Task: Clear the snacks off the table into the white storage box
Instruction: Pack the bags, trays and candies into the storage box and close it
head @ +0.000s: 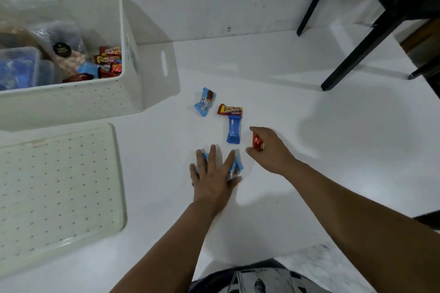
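The white storage box [100, 100] stands at the upper left, holding several snack packs and a clear tub. On the white table lie a light-blue snack pack [204, 102], a red-and-yellow bar [230, 110] and a blue wrapped snack [234, 129]. My left hand [212, 178] lies flat with straight fingers on light-blue snack packs [237, 166], which it mostly hides. My right hand [269, 147] holds a red foil snack [257, 142] between thumb and fingers, just right of the blue wrapped snack.
The box's perforated white lid [57, 188] lies flat at the left, in front of the box. Black chair legs [357, 47] stand at the upper right. A white wall runs along the table's far side.
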